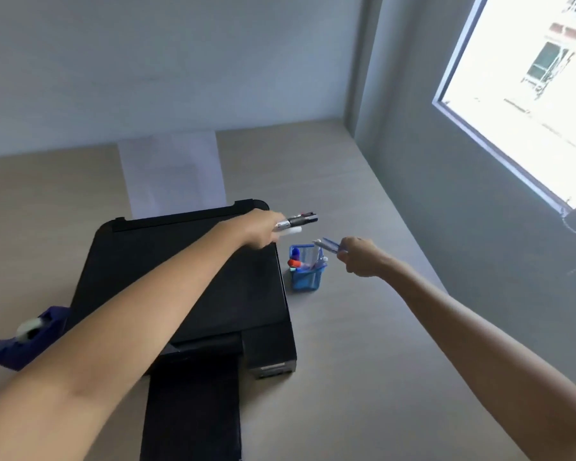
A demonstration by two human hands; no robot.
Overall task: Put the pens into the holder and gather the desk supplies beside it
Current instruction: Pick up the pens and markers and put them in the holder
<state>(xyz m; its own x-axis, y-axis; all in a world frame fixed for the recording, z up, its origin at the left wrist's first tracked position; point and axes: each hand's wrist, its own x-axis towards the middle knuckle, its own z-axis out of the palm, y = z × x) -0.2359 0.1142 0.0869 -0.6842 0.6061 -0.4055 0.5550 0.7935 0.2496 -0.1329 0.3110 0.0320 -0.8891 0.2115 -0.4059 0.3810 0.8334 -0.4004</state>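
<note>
My left hand (pixel 263 229) grips markers (pixel 296 222), tips pointing right; right hand (pixel 359 257) grips blue pens (pixel 328 244) pointing left above holder (pixel 308 276). Pen count blurred.

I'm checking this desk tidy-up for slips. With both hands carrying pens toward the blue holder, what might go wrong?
The holder is small and already holds items, so pens from the right hand may jam or tip it. The left hand grips several pens loosely bunched; one might drop onto the printer.
</note>
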